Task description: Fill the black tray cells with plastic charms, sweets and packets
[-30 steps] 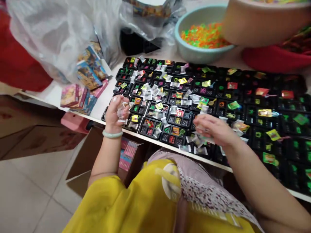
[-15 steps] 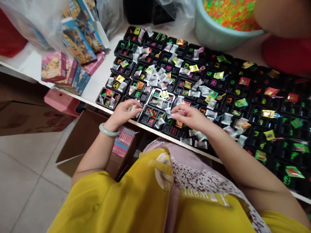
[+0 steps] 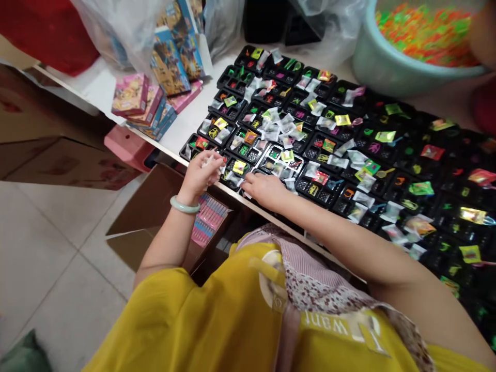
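Note:
My left hand (image 3: 204,173), with a pale bangle at the wrist, is raised over the front edge of the table. Its curled fingers close around whitish clear packets, partly hidden by the hand. Beside it, my right hand (image 3: 263,190) reaches down over a front-row tray, fingers bent together; whatever they hold is hidden. Between the hands a black compartment tray (image 3: 228,164) shows a yellow sachet (image 3: 239,167) and small white packets. Just behind the right hand, another tray (image 3: 267,164) holds a yellow sachet (image 3: 287,156) and several clear packets.
Rows of similar black trays extend right. A pale blue tub (image 3: 395,75) of orange and green pieces stands at the back. Blue boxes (image 3: 170,62) and pink boxes (image 3: 129,95) are stacked left. An open carton (image 3: 145,206) sits below the table edge.
The view has swung, so the table appears farther right. My right hand has moved left, closer to my left hand, and the packet at its fingertips is now out of sight.

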Motion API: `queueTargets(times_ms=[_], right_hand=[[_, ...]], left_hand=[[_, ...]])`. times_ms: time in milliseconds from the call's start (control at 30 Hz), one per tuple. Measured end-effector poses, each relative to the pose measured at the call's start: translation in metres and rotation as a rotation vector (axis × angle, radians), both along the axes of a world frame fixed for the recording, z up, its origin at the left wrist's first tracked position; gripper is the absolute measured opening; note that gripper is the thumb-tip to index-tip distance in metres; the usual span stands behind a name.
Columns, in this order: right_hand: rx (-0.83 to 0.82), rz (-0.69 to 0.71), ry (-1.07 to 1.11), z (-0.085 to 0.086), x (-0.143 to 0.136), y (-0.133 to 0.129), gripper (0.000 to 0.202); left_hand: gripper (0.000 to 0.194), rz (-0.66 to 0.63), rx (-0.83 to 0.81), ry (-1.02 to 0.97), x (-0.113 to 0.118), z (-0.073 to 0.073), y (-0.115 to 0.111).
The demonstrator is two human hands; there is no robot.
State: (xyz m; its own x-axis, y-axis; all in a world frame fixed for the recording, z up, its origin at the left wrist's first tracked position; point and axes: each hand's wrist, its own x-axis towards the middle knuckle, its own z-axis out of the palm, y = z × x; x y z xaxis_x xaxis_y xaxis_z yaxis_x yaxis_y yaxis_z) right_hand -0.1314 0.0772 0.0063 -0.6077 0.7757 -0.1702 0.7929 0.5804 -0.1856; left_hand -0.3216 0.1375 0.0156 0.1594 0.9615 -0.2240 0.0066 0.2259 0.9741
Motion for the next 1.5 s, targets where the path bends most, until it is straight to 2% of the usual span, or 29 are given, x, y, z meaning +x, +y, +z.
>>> queueTargets(times_ms=[233, 367, 467, 533, 600, 667, 767, 833, 900, 1000, 1067, 1167, 1267, 1333, 1500], right_hand=[[-0.07, -0.019, 0.054, 0.003, 0.004, 0.0, 0.037], [-0.159, -0.195, 0.349, 0.006, 0.019, 0.007, 0.033], [-0.19, -0.447, 0.698, 0.012, 0.051, 0.002, 0.03], [-0.209, -0.627, 0.83, 0.019, 0.082, -0.012, 0.03], [-0.223, -0.76, 0.848, 0.028, 0.114, -0.033, 0.03], [-0.211, -0.819, 0.775, 0.036, 0.14, -0.059, 0.028], [-0.222, -0.759, 0.51, 0.04, 0.161, -0.099, 0.02], [-0.251, -0.676, 0.284, 0.038, 0.161, -0.121, 0.017], [-0.256, -0.599, 0.1, 0.034, 0.151, -0.137, 0.019], [-0.234, -0.479, -0.045, 0.029, 0.128, -0.147, 0.024], [-0.243, -0.425, -0.087, 0.027, 0.115, -0.146, 0.027], [-0.28, -0.396, -0.104, 0.024, 0.105, -0.142, 0.026], [-0.295, -0.407, -0.076, 0.019, 0.105, -0.141, 0.023], [-0.309, -0.439, -0.033, 0.015, 0.108, -0.142, 0.02], [-0.279, -0.573, 0.126, 0.012, 0.118, -0.141, 0.018]], left_hand=[[0.027, 0.129, -0.019, -0.118, -0.026, -0.004, 0.001], [0.025, 0.1, -0.022, -0.115, -0.025, -0.005, 0.0], [0.023, 0.034, -0.014, -0.055, -0.016, -0.005, -0.004], [0.02, -0.029, -0.001, 0.023, -0.009, -0.005, -0.008], [0.017, -0.123, 0.033, 0.113, 0.0, -0.007, -0.012], [0.014, -0.26, 0.124, 0.206, 0.012, -0.008, -0.016], [0.017, -0.541, 0.315, 0.27, 0.035, -0.008, -0.024], [0.025, -0.71, 0.387, 0.28, 0.054, -0.005, -0.031], [0.037, -0.814, 0.396, 0.302, 0.072, -0.002, -0.037], [0.05, -0.854, 0.419, 0.378, 0.095, 0.001, -0.04], [0.047, -0.879, 0.495, 0.49, 0.107, 0.003, -0.036], [0.038, -0.989, 0.641, 0.69, 0.124, 0.006, -0.027], [0.029, -1.064, 0.749, 0.796, 0.139, 0.006, -0.017], [0.02, -1.051, 0.781, 0.843, 0.146, 0.005, -0.012], [0.004, -1.007, 0.715, 0.964, 0.152, 0.002, -0.007]])
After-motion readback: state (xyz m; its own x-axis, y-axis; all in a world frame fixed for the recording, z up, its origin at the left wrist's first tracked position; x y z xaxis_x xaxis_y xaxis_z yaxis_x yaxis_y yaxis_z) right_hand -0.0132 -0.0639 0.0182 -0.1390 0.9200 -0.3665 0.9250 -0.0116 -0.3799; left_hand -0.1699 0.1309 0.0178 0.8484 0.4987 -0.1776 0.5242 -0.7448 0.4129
